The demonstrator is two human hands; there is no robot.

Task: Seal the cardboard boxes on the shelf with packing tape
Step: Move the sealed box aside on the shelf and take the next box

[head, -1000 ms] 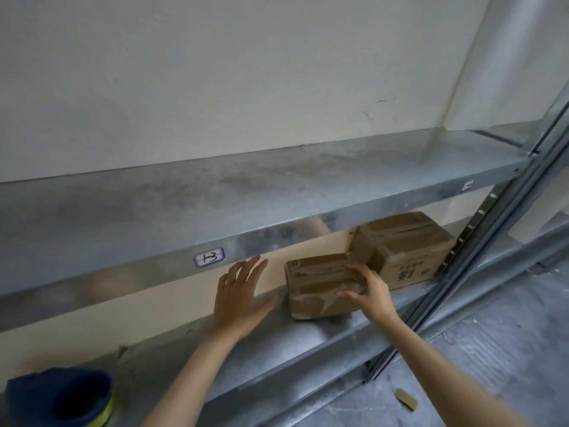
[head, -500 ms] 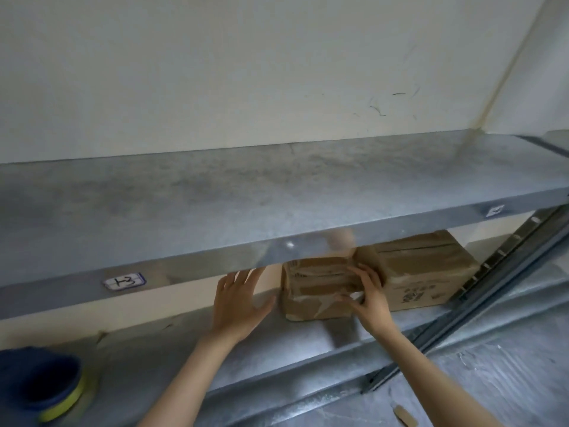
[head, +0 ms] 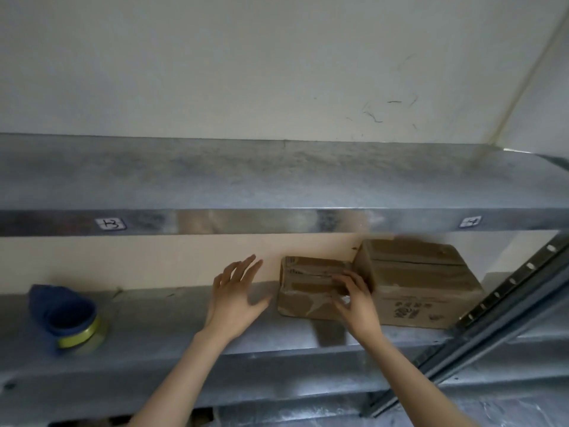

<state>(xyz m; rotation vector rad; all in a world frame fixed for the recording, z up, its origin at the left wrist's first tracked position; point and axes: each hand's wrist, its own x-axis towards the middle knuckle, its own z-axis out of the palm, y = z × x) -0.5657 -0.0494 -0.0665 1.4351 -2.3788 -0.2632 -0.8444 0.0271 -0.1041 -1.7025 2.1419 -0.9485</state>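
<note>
Cardboard under my right hand point(head: 358, 300): it grips the near top edge of the small box point(head: 303, 292), fingers bent over the taped top, thumb on the front face. That box sits on the lower shelf point(head: 154, 331), touching the larger box point(head: 421, 288) on its right. My left hand point(head: 237, 298) hovers just left of it, fingers spread and straight, holding nothing. The front tape looks wrinkled, so I judge it best to brace the left side with that free palm, then rub firmly along the seam and down the front. The blue roll point(head: 66, 318), probably the tape, lies well apart at the left.
</note>
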